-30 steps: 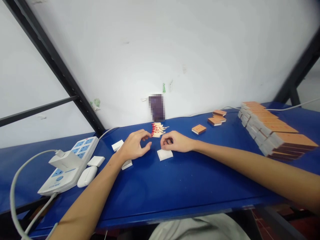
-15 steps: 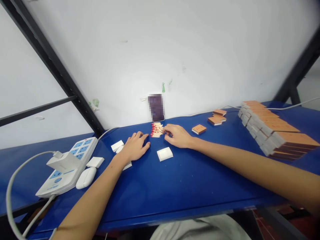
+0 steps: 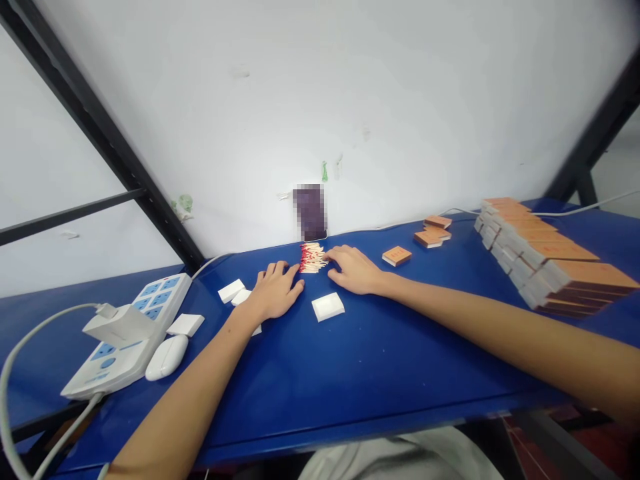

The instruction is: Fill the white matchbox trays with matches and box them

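A small heap of matches (image 3: 313, 258) lies on the blue table, red heads mostly to the left. My left hand (image 3: 277, 288) is at the heap's left side, fingers apart, a fingertip at the match heads. On the other side, my right hand (image 3: 354, 268) has its fingertips at the plain ends of the matches, with thumb and index finger apart. Neither hand shows a match lifted in it. In front of the heap sits a white matchbox tray (image 3: 329, 307). More white trays (image 3: 231, 291) lie beside and partly under my left hand and wrist.
Stacked orange matchboxes (image 3: 555, 250) stand at the right. Several loose boxes (image 3: 397, 256) lie nearer the middle. At the left are a power strip (image 3: 165, 293) with a plugged charger and cable, a white earbud case (image 3: 167, 357) and another white tray (image 3: 185, 325). A blurred phone (image 3: 311, 212) leans against the wall.
My left hand has moved slightly right, so a fingertip now meets the match heads. My right thumb and index finger have spread a little. The camera view has shifted slightly.
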A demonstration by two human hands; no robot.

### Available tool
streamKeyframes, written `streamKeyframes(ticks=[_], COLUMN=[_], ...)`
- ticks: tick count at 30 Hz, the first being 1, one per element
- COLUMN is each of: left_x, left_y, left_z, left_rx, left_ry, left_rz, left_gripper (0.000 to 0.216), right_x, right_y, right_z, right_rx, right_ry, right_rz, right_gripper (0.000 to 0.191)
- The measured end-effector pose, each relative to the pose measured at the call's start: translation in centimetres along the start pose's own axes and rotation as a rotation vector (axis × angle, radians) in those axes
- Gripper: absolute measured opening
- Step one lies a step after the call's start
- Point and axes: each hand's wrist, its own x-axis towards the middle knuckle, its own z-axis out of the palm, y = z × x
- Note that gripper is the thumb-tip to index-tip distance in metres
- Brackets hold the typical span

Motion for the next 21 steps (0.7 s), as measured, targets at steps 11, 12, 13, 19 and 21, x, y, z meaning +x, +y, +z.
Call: streamKeyframes(ticks=[11,12,13,19,21], left_x=[-0.4,-0.4,-0.4,-0.4,-0.4], left_y=[-0.2,-0.2,-0.2,-0.1,0.0], left_z=[0.2,0.2,0.2,0.2,0.2], left_rx=[0.016,0.018,0.018,-0.016,-0.023], left_ry=[0.033,0.038,0.043,0.063,0.071], left_rz=[0.048,0.05,0.053,0.112,0.133], left_gripper=[0.058,0.057,0.057,0.054,0.053], right_x=[0.1,0.1,0.1,0.7,1.0], right_y=[0.6,0.7,0.8,0.8,0.7], right_z=[0.4,0.4,0.5,0.6,0.6], right_rx=[0.014,0.021,0.028,0.039,0.036], right_ry=[-0.023,-0.022,-0.021,0.0,0.011], right_rz=[-0.119,-0.12,-0.122,-0.104,-0.08], right_gripper=[0.036,0.035,0.035,0.031,0.029])
